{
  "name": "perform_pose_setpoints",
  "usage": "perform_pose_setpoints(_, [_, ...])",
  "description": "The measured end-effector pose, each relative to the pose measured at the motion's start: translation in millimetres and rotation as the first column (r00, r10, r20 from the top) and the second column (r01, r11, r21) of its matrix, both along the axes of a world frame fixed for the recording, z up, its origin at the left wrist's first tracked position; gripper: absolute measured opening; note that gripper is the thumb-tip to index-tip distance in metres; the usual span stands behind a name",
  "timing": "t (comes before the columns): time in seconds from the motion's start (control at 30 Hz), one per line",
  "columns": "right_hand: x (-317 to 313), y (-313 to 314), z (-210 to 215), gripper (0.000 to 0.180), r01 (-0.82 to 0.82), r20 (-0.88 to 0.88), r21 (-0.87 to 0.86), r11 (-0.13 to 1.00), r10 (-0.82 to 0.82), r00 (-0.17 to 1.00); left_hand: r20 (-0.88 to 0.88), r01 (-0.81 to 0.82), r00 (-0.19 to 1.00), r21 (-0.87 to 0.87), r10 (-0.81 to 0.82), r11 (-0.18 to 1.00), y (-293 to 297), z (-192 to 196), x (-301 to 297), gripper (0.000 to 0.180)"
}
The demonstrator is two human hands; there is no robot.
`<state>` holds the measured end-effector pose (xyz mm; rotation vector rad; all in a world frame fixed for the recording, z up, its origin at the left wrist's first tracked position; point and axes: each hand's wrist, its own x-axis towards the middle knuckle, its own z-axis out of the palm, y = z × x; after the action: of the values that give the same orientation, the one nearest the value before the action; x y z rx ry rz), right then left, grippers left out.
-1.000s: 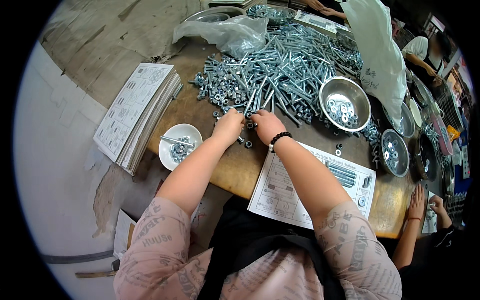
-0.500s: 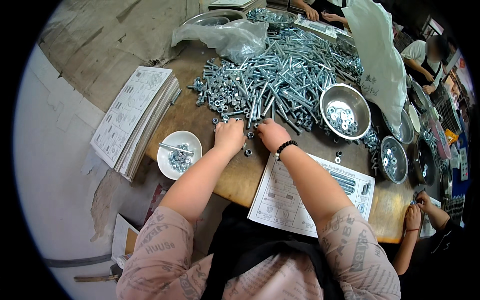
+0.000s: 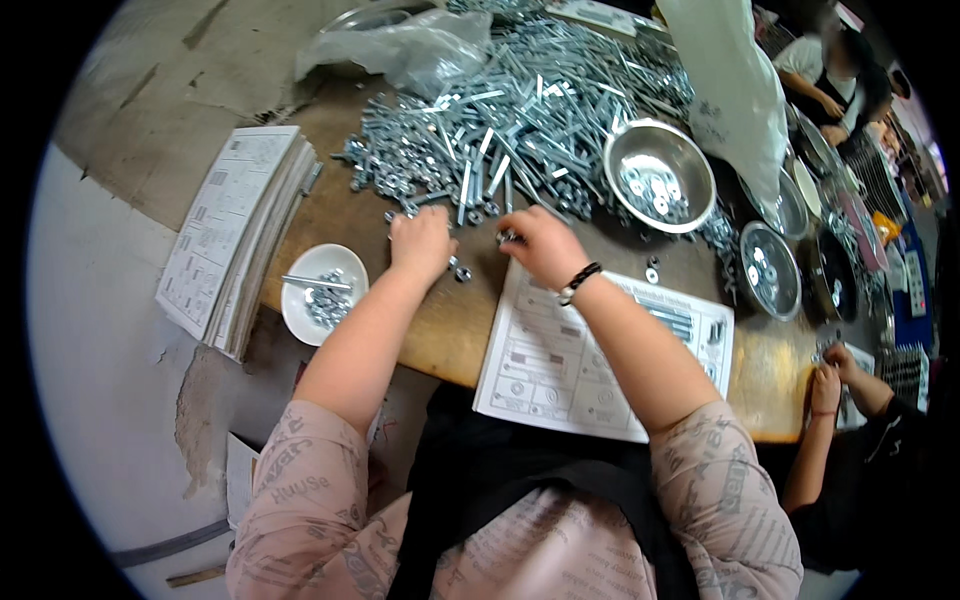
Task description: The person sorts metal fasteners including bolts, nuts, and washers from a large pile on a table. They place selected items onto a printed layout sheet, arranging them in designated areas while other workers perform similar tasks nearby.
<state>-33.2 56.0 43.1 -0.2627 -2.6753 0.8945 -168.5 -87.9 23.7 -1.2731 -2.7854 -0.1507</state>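
My left hand (image 3: 420,243) is bent over the near edge of the metal pile, its fingers curled down among small nuts (image 3: 459,270); what its fingertips hold is hidden. To its right, my right hand (image 3: 545,245) is closed with a few shiny nuts (image 3: 510,236) at its fingertips, above the top edge of a printed sheet (image 3: 530,385). Beyond both hands spreads a large heap of silver bolts (image 3: 540,110), with nuts along its left and near sides. A white bowl (image 3: 290,310) left of my left forearm holds nuts and one long bolt (image 3: 316,283).
A stack of printed sheets (image 3: 225,230) stands at the left. Steel bowls with washers (image 3: 663,225) (image 3: 770,270) sit to the right, near an upright white plastic bag (image 3: 730,110). Clear plastic (image 3: 410,50) lies behind the heap. At the lower right, another person's hands (image 3: 828,385) work.
My right hand has lifted off the nuts at the heap's edge and come nearer, with nuts at its fingertips. My left hand stays among the nuts. The whole view has shifted somewhat.
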Motion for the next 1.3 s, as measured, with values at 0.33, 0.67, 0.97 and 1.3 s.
perform_pose_setpoints(0.33, [172,-6,1,0.022,0.071,0.248,0.040,0.997,-0.078,0.966,-0.022,-0.039,0.999,-0.046,0.038,0.998,11,-7,0,0.022])
perform_pose_setpoints(0.67, [203,-13,-19,0.029,0.329,0.257,-0.040,0.944,-0.308,0.916,0.228,0.354,0.844,0.443,-0.485,0.824,43,22,106,0.021])
perform_pose_setpoints(0.97, [207,-12,-26,0.030,0.393,0.204,-0.057,0.918,-0.374,0.905,0.415,0.606,0.605,0.313,-0.680,0.731,62,-5,169,0.025])
perform_pose_setpoints(1.3, [204,-11,-24,0.037,0.348,0.178,-0.033,0.937,-0.337,0.925,0.346,0.581,0.578,0.460,-0.739,0.671,46,-10,174,0.042])
